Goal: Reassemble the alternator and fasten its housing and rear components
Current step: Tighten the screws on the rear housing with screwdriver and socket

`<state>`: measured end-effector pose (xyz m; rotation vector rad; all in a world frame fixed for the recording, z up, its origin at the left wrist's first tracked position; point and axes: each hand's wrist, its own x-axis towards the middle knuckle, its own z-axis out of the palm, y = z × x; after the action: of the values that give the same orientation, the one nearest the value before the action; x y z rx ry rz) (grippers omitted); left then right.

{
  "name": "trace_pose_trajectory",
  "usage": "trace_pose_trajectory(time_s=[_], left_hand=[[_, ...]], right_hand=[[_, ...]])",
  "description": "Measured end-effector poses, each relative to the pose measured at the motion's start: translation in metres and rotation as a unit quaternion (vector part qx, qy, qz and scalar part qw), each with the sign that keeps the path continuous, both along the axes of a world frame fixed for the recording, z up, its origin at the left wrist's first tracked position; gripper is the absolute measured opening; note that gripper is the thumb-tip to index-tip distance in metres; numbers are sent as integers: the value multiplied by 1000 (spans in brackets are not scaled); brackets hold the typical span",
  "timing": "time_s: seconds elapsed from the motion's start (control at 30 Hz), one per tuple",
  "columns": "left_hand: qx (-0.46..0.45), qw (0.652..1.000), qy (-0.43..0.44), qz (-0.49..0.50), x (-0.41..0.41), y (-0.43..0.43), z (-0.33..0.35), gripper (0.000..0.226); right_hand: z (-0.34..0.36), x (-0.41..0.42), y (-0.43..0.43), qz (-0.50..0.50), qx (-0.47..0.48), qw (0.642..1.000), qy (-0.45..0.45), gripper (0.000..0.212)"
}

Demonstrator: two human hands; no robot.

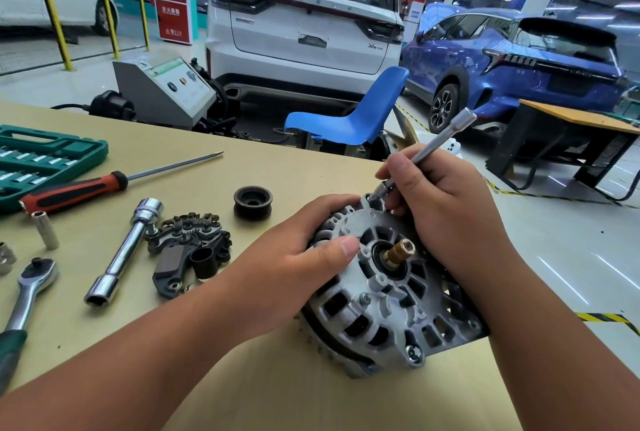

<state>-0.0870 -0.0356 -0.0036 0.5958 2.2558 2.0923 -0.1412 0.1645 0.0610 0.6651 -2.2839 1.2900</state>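
Alternator (388, 295) steadied by left hand (304, 254), right hand (443, 202) gripping extension bar (436, 143)

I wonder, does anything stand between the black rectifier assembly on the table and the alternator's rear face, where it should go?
The left hand grips the alternator on the side facing the rectifier assembly, its thumb lying across the rear face. The right hand holds an extension bar down at the far rim.

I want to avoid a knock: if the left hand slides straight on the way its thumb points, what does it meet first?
Probably the brass-coloured shaft end at the middle of the alternator: the thumb of the left hand lies on its face and points at it. Depth is unclear.
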Motion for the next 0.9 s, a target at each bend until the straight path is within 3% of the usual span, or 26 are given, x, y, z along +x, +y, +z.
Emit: trace_pose_trajectory(time_s=[0.6,0.9], left_hand=[[-10,1000,1,3,0,0,0,52],[-26,999,-3,19,-1,-2,0,57]], right_hand=[[-1,4,-2,15,33,999,28,13],[0,2,-1,47,-28,998,8,6]])
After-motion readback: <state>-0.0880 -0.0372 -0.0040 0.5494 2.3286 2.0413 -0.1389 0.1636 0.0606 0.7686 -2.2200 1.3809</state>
